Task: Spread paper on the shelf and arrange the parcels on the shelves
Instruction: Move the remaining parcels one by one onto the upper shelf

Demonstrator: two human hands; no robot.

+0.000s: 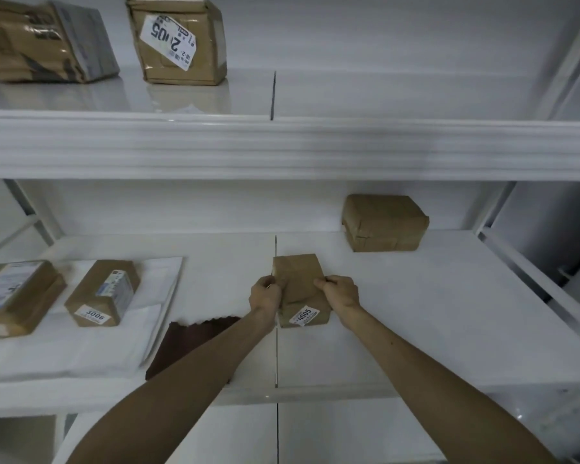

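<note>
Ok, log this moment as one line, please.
step: arranging parcel | left hand: grips parcel 4005 | right hand: grips parcel 4005 | where: lower shelf, over the seam

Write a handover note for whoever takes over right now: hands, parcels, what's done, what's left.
Left hand and right hand both grip the small brown paper-wrapped parcel labelled 4005, middle of the white lower shelf.
Done: white paper sheet spread at left, brown parcel labelled 3006 and larger brown parcel on it; plain brown parcel back right; two taped brown parcels on upper shelf.
Left: release 4005; dark brown patch beside the sheet probably needs covering.
</note>
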